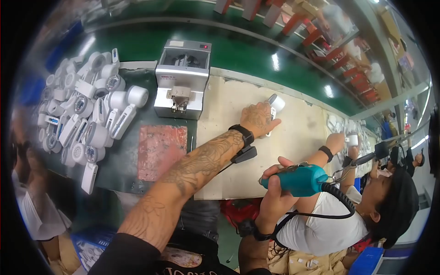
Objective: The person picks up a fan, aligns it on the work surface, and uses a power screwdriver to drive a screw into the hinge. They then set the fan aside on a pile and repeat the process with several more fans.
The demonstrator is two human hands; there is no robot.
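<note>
My left hand (258,119) reaches out over the cream work board (233,169), its fingers curled over a white handheld fan (276,101) lying there. The fan's round head shows beyond the fingers and a bit of the handle shows below; the rest is hidden. Nearer my body, my right hand (279,195) is wrapped around a teal electric screwdriver (300,179), held above the board's near edge. A black coiled cord runs from the tool's rear end. The screwdriver's tip points left.
A silver screw feeder (181,78) stands at the board's left back corner. Left of it is a heap of white fan bodies (85,114), some with circuit boards exposed. A red mat (162,152) lies in between. At right a co-worker (321,229) sits close, hands over more white parts.
</note>
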